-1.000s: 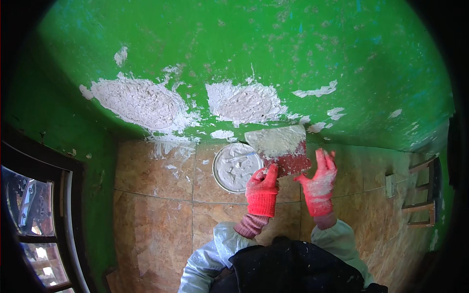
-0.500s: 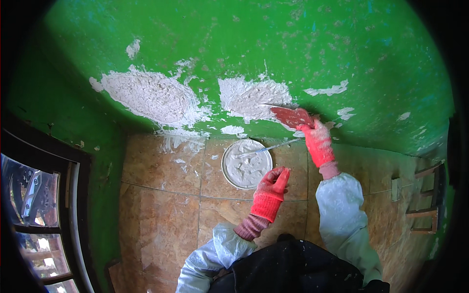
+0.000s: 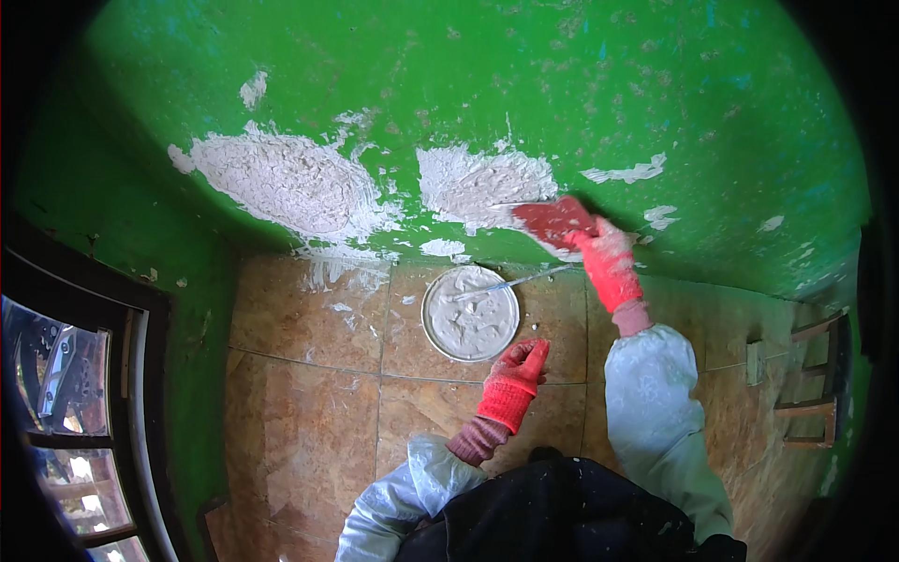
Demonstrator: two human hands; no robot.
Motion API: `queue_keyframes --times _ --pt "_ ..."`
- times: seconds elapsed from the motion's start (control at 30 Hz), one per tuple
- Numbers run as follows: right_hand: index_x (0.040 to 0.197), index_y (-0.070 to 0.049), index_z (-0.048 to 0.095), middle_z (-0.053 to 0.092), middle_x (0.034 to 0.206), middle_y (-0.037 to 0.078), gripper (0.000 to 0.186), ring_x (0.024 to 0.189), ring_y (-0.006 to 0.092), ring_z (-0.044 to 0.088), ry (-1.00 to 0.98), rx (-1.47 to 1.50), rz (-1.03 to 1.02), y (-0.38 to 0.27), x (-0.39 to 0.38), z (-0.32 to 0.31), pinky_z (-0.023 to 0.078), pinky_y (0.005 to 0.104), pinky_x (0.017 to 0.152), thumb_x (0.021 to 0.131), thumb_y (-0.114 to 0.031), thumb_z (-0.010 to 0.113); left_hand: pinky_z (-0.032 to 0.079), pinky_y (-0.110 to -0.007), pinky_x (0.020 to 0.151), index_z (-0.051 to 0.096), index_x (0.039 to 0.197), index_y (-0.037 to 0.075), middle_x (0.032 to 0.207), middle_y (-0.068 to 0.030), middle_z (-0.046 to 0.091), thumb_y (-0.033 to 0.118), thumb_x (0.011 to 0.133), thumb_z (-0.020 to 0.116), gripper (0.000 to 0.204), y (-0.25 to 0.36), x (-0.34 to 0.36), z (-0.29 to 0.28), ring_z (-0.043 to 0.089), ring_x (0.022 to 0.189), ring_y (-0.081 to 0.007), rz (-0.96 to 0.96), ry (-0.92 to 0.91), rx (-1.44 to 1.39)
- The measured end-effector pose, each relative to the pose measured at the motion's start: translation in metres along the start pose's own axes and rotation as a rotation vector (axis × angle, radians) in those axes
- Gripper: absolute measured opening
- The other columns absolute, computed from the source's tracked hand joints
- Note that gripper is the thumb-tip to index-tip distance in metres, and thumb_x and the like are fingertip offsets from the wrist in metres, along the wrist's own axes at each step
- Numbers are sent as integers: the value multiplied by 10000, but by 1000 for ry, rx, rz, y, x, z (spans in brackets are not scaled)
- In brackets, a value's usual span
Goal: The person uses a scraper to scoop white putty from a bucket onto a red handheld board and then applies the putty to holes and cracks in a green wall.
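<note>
My right hand (image 3: 609, 258), in a red glove dusted with white, grips a red plastering trowel (image 3: 554, 219). The trowel's pale edge lies against the lower right of a rough white plaster patch (image 3: 487, 185) on the green wall (image 3: 581, 84). My left hand (image 3: 518, 367), gloved in red too, hangs over the floor with its fingers curled in; no tool shows in it. Just beyond it stands a round white bucket (image 3: 424, 323) of wet, greyish-white plaster (image 3: 468, 328). A thin stick (image 3: 524, 279) rests in the plaster and slants over the rim toward the wall.
A larger plaster patch (image 3: 281, 183) covers the wall on the left, with smaller smears (image 3: 626, 170) at the right. Brown floor tiles (image 3: 300, 412) carry white splashes. A dark-framed window (image 3: 70, 375) is at left, a wooden frame (image 3: 815, 407) at right.
The trowel has shifted slightly left and shows more of its red face. My left hand has lowered a little, its fingers more curled, and a small white bit appears above it.
</note>
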State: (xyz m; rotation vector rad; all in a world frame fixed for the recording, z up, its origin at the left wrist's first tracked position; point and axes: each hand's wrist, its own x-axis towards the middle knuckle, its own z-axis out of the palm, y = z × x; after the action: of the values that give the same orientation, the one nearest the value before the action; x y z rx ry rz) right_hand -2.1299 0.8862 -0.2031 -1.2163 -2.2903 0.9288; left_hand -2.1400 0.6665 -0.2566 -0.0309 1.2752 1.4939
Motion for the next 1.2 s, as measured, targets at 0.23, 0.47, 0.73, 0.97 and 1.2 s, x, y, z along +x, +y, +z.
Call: queue_keyframes --times 0.23,0.47,0.73,0.97,1.2 --pt "900 -13 616 642 807 132 268 717 252 609 128 10 17 13 -21 -11 460 330 651 733 -222 632 458 -265 587 568 1028 46 734 -39 575 383 808 600 404 9 -5 -16 551 617 -140 49 56 -16" --pt "928 -32 598 622 851 183 330 750 335 590 -33 -208 -102 -8 -20 13 453 370 654 751 -311 603 446 -246 572 587 1005 65 775 7 580 357 803 606 356 -1 0 -13 527 632 -104 12 37 -25" --pt "922 -6 608 636 841 173 337 763 278 612 24 -91 72 4 -20 3 465 350 665 734 -285 626 466 -271 599 576 1007 53 730 -45 585 383 804 605 388 -1 -2 -19 559 614 -148 31 66 -35" --pt "922 -32 625 651 792 50 242 657 121 579 -19 339 102 15 -28 1 460 277 616 747 -198 647 471 -273 612 566 1015 54 724 -44 586 384 795 615 399 -6 0 -15 562 610 -156 31 30 -46" --pt "1016 14 558 625 877 124 327 745 175 572 -291 258 73 25 -56 -7 448 296 680 798 -227 585 484 -290 619 503 1105 46 909 -85 557 328 806 610 424 -32 -5 -37 556 717 -162 -72 134 -152"
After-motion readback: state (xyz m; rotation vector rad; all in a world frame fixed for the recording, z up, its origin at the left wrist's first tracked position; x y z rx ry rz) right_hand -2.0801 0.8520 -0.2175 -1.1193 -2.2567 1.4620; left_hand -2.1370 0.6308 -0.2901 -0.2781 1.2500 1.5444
